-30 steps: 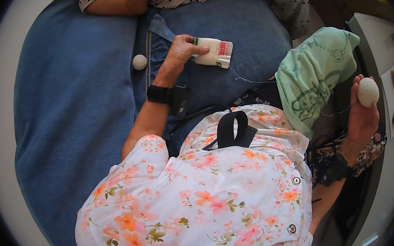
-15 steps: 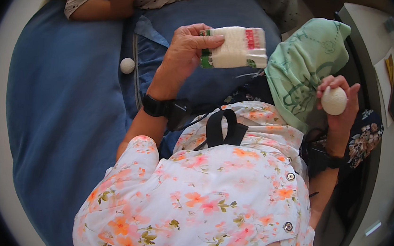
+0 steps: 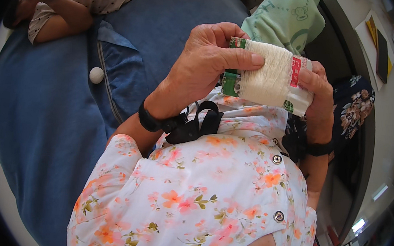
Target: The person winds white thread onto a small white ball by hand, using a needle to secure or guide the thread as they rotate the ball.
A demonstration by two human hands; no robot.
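Observation:
A flat piece of printed carton wound with white thread is held up in front of my chest. My left hand grips its green end, with the thumb pressed across the thread. At the other end, my right hand pinches the red-and-white edge with its thumb in front. The fingers behind the carton are hidden, and I cannot tell whether anything else is in my right hand. A small white ball lies on the blue bed cover, beside a zipper.
A green printed cloth lies beyond my hands. On the blue bed cover, another person lies at the far left with a hand raised. To the right, a pale tabletop bears a dark phone-like object on papers.
The thread-wound carton has come nearer and right. My right hand has moved in and taken its right end; the white ball it held is no longer visible. The view has shifted.

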